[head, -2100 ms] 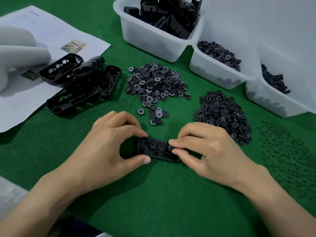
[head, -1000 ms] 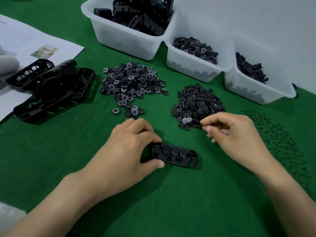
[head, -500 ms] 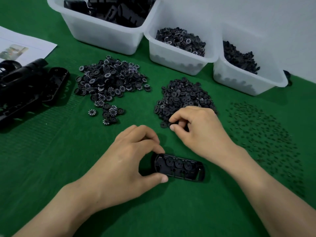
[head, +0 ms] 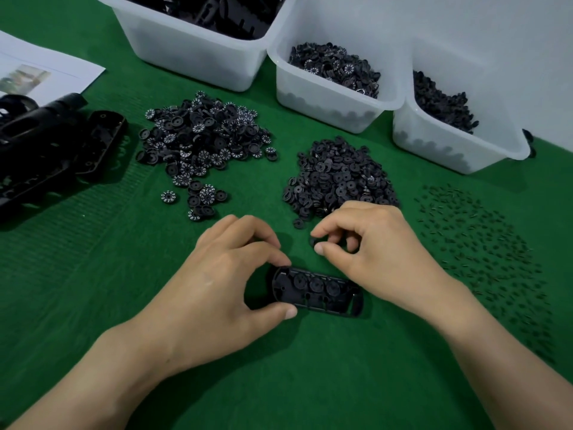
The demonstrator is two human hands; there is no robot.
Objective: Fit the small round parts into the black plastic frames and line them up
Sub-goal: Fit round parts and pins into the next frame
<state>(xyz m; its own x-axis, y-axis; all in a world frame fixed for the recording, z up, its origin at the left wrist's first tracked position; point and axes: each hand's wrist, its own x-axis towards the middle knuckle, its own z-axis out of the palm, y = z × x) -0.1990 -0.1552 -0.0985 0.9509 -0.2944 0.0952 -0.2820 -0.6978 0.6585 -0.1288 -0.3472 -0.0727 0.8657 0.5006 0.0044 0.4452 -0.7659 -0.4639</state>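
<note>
A black plastic frame (head: 316, 291) lies flat on the green mat, with three round parts seated in a row inside it. My left hand (head: 223, 283) pinches the frame's left end between thumb and fingers. Just above the frame's right end, my right hand (head: 369, 246) holds a small black round part (head: 319, 243) between thumb and fingertips. Behind the right hand lies a pile of plain black discs (head: 339, 178). Further left is a pile of numbered dial wheels (head: 201, 141).
Three white bins stand at the back: one with black frames (head: 198, 48), one with dial wheels (head: 335, 85), one with dark parts (head: 449, 131). Several black frames (head: 52, 147) are stacked at the left beside a paper sheet (head: 46, 72). Tiny black pins (head: 483, 249) are scattered at the right.
My right hand left the frame, reached into the disc pile, and has drawn back toward the frame with a small part pinched. My left hand kept its hold on the frame.
</note>
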